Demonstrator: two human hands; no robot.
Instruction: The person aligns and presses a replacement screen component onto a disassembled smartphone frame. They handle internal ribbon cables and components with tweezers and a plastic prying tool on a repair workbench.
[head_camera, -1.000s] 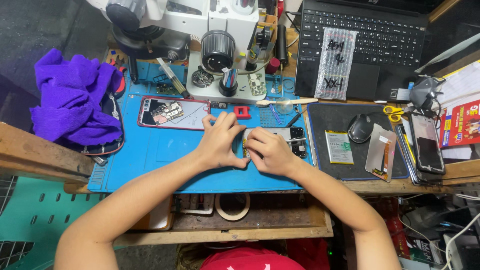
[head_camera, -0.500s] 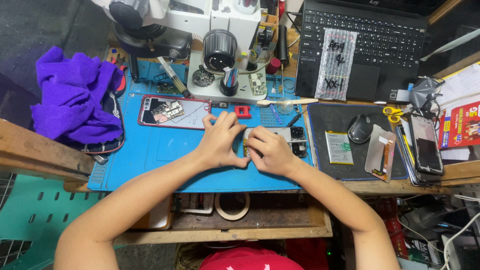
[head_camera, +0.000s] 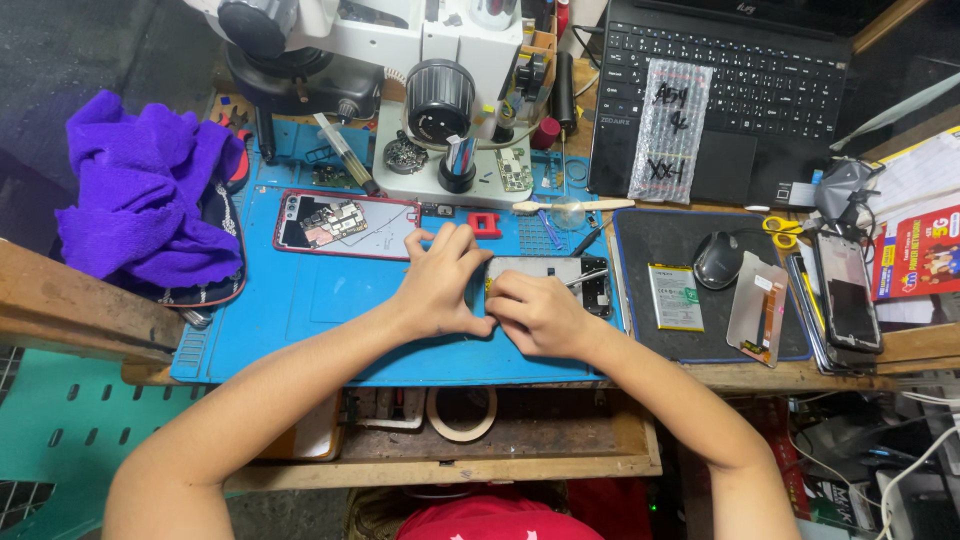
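While left hand (head_camera: 438, 285) steadies, right hand (head_camera: 535, 312) presses opened phone (head_camera: 560, 272).

Both bare forearms stretched forward and angled inward. Left hand (head_camera: 440, 285) lay palm down, fingers fanned and slightly bent. Right hand (head_camera: 535, 312) curled beside it, thumbs touching, both grips pinched close together.

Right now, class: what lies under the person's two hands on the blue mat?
An opened phone lies on the blue mat; its right end shows. The left hand and right hand cover its left end, so that part cannot be seen.
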